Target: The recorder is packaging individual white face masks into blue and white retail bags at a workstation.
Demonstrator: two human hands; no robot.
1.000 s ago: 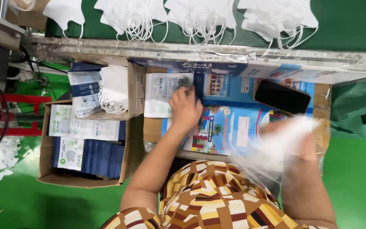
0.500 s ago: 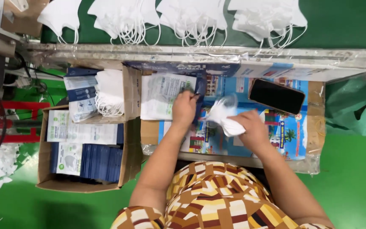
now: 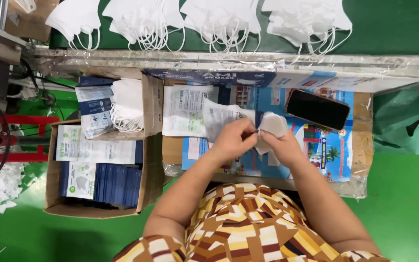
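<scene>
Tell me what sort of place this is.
Most likely a face-mask packing station in a factory: white masks lie in rows on a green conveyor, a cardboard box holds printed pouches, and both hands work a mask into a pouch.

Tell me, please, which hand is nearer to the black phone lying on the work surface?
Right. The right hand holds a white mask just below-left of the black phone; the left hand is farther left.

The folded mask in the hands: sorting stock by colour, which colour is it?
Mask: plain white, head view.
</scene>
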